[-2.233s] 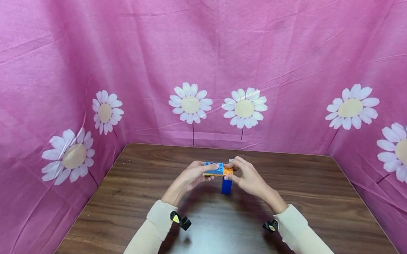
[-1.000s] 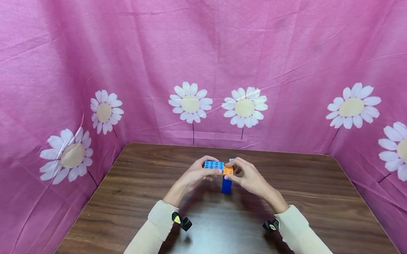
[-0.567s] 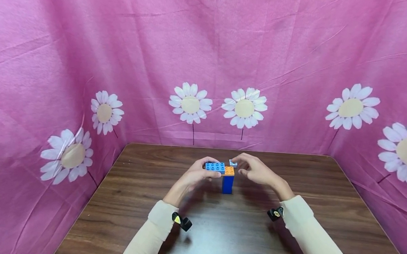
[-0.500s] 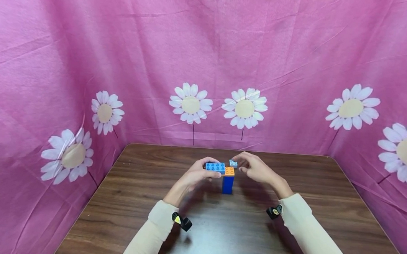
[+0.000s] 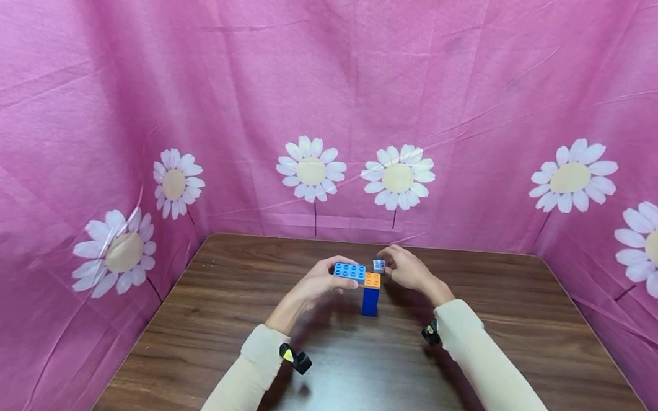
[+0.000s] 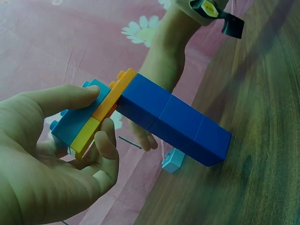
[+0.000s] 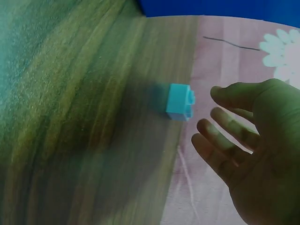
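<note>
My left hand (image 5: 313, 285) pinches a blue studded brick (image 5: 350, 271) with the thumb on its near side; in the left wrist view its fingers curl under a yellow brick (image 6: 85, 136). An orange brick (image 5: 372, 280) joins these to the top of an upright tower of dark blue bricks (image 5: 370, 302), so the blue and yellow ones overhang leftward. Behind the tower, a small light blue brick (image 7: 179, 102) stands on the table, studs up. My right hand (image 5: 409, 272) is beside it, fingers relaxed and slightly bent, with a gap to the brick in the right wrist view.
The brown wood-grain table (image 5: 216, 330) ends at a back edge just beyond the bricks. A pink cloth (image 5: 346, 94) printed with white daisies hangs around its back and sides. Black wrist cameras (image 5: 300, 360) sit on both cuffs.
My right hand has let go of the orange brick and moved back beside the light blue brick. My left thumb has slid from the blue brick's top to its near side.
</note>
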Demonstrator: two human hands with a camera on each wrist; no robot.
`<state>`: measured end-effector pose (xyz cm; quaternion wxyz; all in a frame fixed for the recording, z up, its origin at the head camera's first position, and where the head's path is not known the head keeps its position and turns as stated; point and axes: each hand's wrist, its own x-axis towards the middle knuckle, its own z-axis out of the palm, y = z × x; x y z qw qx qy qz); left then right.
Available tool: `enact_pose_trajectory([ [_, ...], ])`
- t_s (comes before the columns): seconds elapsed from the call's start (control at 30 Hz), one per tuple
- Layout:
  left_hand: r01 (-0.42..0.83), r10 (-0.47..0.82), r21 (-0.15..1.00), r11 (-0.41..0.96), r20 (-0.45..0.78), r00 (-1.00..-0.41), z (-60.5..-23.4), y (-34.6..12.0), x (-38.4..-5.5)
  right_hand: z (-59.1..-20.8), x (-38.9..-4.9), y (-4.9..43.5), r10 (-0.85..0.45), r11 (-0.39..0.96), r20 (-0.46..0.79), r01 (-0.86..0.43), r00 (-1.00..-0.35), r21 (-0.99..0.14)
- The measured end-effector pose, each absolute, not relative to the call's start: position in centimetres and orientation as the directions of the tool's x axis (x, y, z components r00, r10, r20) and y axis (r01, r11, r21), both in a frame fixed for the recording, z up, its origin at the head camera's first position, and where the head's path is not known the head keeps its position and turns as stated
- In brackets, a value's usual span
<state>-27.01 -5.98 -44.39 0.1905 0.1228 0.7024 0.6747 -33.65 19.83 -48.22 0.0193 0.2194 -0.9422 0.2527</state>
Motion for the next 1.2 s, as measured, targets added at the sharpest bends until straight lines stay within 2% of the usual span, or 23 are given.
enact_pose_trajectory([
  [0.23, -0.100, 0.439, 0.993, 0.065, -0.118, -0.891, -44.5, -5.9, -27.1, -49.0, -34.6, 19.3, -0.382, 0.828, 0.088, -0.383, -0.920, -0.410],
  [0.5, -0.064, 0.442, 0.996, 0.067, -0.087, -0.893, -44.6, -5.8, -27.3, -49.8, -35.2, 19.1, -0.415, 0.836, 0.069, -0.411, -0.907, -0.364],
  [0.73, -0.088, 0.449, 0.994, 0.060, -0.106, -0.888, -44.4, -6.0, -27.2, -50.6, -34.9, 19.1, -0.414, 0.854, 0.061, -0.411, -0.908, -0.318],
  [1.2, -0.090, 0.448, 0.994, 0.062, -0.108, -0.887, -44.4, -6.0, -27.1, -50.6, -34.3, 18.9, -0.381, 0.862, 0.055, -0.376, -0.923, -0.340],
])
